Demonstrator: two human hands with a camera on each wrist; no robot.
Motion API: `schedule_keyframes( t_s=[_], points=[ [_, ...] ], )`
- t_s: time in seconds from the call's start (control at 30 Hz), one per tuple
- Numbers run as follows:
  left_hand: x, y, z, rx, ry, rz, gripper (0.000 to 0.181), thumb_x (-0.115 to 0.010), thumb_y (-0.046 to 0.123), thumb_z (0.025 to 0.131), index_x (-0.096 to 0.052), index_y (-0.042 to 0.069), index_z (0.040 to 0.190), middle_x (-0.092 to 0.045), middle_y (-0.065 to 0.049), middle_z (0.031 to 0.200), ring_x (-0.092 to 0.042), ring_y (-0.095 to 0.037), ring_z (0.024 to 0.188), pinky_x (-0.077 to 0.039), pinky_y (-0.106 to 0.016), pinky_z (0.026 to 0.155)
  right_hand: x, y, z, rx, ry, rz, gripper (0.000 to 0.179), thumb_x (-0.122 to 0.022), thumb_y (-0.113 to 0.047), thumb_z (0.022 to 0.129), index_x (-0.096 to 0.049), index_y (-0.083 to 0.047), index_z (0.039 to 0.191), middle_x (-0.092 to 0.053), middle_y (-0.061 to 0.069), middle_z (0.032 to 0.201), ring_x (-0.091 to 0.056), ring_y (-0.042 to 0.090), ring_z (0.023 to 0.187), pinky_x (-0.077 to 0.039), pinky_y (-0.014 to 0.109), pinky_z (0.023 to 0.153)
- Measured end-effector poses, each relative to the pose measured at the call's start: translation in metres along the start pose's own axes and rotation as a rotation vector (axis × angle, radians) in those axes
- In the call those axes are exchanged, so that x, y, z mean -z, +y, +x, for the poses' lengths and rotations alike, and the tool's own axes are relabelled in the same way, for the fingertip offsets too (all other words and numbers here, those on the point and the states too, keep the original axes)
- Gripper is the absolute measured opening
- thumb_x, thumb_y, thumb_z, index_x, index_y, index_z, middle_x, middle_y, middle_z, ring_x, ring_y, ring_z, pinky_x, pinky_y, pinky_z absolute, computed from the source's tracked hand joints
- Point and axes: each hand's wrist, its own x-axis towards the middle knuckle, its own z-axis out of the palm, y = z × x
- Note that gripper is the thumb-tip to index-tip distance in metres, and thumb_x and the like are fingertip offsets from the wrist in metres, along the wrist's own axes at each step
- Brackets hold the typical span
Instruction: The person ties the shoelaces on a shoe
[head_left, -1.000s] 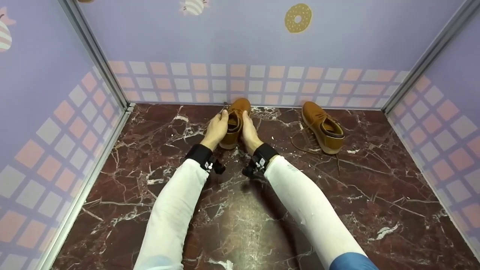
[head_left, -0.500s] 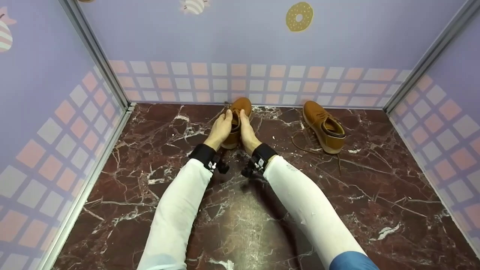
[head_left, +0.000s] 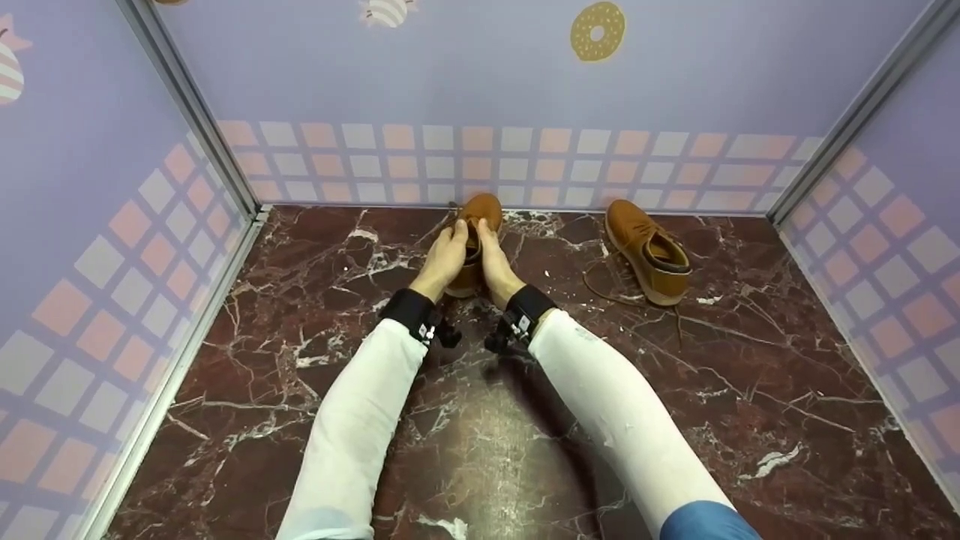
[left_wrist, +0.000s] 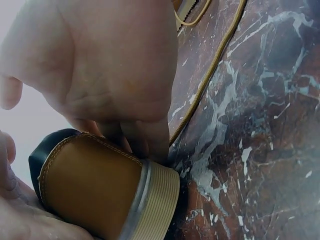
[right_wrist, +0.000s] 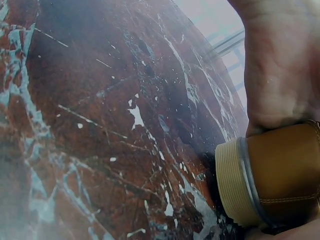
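Note:
A tan lace-up shoe (head_left: 478,207) stands on the marble floor, toe toward the back wall. My left hand (head_left: 442,260) grips its left side and my right hand (head_left: 494,262) its right side. Both thumbs lie up by the shoe's opening and laces, which they partly cover. In the left wrist view the heel (left_wrist: 92,175), with its dark collar and ribbed pale sole, shows between the hands. The right wrist view has the same heel (right_wrist: 282,167) below my right palm. My fingertips along the shoe's sides are mostly hidden.
To the right, a matching shoe (head_left: 646,253) sits angled on the floor, its loose lace trailing beside and behind it. A brown lace (left_wrist: 212,72) runs over the marble left of the gripped shoe. The patterned back wall (head_left: 517,169) rises right beyond the toes; side walls flank the floor.
My left hand has shifted slightly right and forward along the shoe, and the thumbs have drawn closer together over its opening. The shoe stays in place, and little differs over the last half second.

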Motion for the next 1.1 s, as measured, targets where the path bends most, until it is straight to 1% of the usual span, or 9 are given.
schedule_keyframes(
  t_s=[0.07, 0.13, 0.3, 0.4, 0.47, 0.57, 0.63, 0.83, 1.1],
  points=[
    [0.0, 0.001, -0.003, -0.005, -0.005, 0.017, 0.093, -0.036, 0.078, 0.111, -0.033, 0.014, 0.178, -0.037, -0.01, 0.185, -0.034, -0.03, 0.173, -0.029, -0.048, 0.143, 0.002, 0.0, 0.0, -0.014, 0.001, -0.006, 0.086, -0.03, -0.061, 0.118, 0.001, -0.011, 0.181, 0.012, 0.007, 0.192, 0.013, 0.023, 0.179, 0.0, 0.047, 0.148],
    [0.0, 0.001, -0.006, -0.005, -0.013, 0.039, 0.091, -0.037, 0.076, 0.112, -0.033, 0.014, 0.178, -0.037, -0.01, 0.185, -0.033, -0.03, 0.173, -0.029, -0.048, 0.144, 0.005, -0.001, -0.002, -0.021, 0.005, -0.021, 0.086, -0.033, -0.058, 0.119, 0.001, -0.009, 0.181, 0.011, 0.008, 0.192, 0.012, 0.023, 0.179, -0.001, 0.045, 0.148],
    [0.003, 0.002, -0.011, 0.012, -0.035, 0.083, 0.083, -0.039, 0.072, 0.113, -0.034, 0.019, 0.178, -0.037, -0.005, 0.185, -0.032, -0.028, 0.173, -0.028, -0.05, 0.144, 0.011, -0.005, -0.006, -0.045, 0.003, -0.091, 0.086, -0.04, -0.051, 0.119, 0.0, -0.008, 0.181, 0.004, 0.008, 0.193, 0.007, 0.023, 0.18, -0.003, 0.043, 0.148],
    [0.004, 0.003, -0.016, 0.01, -0.043, 0.105, 0.081, -0.038, 0.07, 0.114, -0.035, 0.02, 0.177, -0.037, -0.005, 0.185, -0.032, -0.027, 0.173, -0.028, -0.049, 0.144, 0.014, -0.006, -0.008, -0.054, -0.006, -0.123, 0.086, -0.042, -0.049, 0.119, 0.001, -0.008, 0.181, 0.002, 0.009, 0.193, 0.006, 0.023, 0.18, -0.004, 0.042, 0.148],
    [0.004, 0.007, -0.024, 0.004, -0.049, 0.115, 0.08, -0.038, 0.068, 0.115, -0.034, 0.019, 0.178, -0.037, -0.005, 0.185, -0.032, -0.028, 0.174, -0.028, -0.049, 0.144, 0.016, -0.006, -0.008, -0.056, -0.005, -0.132, 0.086, -0.043, -0.047, 0.119, 0.0, -0.008, 0.181, 0.001, 0.01, 0.193, 0.004, 0.024, 0.18, -0.005, 0.042, 0.148],
    [0.001, 0.013, -0.037, -0.005, -0.054, 0.139, 0.079, -0.037, 0.066, 0.116, -0.031, 0.017, 0.179, -0.035, -0.007, 0.186, -0.031, -0.029, 0.174, -0.028, -0.05, 0.144, 0.018, -0.004, -0.009, -0.051, 0.0, -0.127, 0.084, -0.044, -0.044, 0.119, -0.001, -0.007, 0.181, -0.002, 0.011, 0.193, 0.001, 0.025, 0.18, -0.007, 0.042, 0.148],
    [-0.001, 0.016, -0.045, -0.01, -0.052, 0.164, 0.079, -0.037, 0.064, 0.116, -0.029, 0.016, 0.179, -0.034, -0.008, 0.186, -0.031, -0.03, 0.174, -0.028, -0.05, 0.144, 0.02, -0.003, -0.009, -0.038, 0.008, -0.146, 0.083, -0.044, -0.042, 0.119, -0.003, -0.005, 0.181, -0.005, 0.013, 0.192, -0.001, 0.026, 0.18, -0.008, 0.041, 0.148],
    [-0.009, 0.016, -0.052, -0.016, -0.056, 0.227, 0.084, -0.037, 0.066, 0.116, -0.023, 0.014, 0.18, -0.029, -0.012, 0.187, -0.029, -0.033, 0.175, -0.027, -0.052, 0.144, 0.024, -0.001, -0.015, -0.008, 0.019, -0.26, 0.082, -0.042, -0.043, 0.119, -0.007, -0.001, 0.179, -0.007, 0.016, 0.191, -0.005, 0.029, 0.18, -0.009, 0.042, 0.148],
    [-0.017, 0.016, -0.066, -0.054, -0.069, 0.23, 0.082, -0.038, 0.061, 0.117, -0.024, 0.011, 0.18, -0.03, -0.013, 0.187, -0.03, -0.032, 0.174, -0.028, -0.049, 0.144, 0.031, -0.002, -0.029, -0.027, 0.005, -0.23, 0.081, -0.045, -0.041, 0.119, -0.007, -0.005, 0.18, -0.006, 0.013, 0.192, -0.005, 0.028, 0.18, -0.011, 0.041, 0.148]
  ],
)
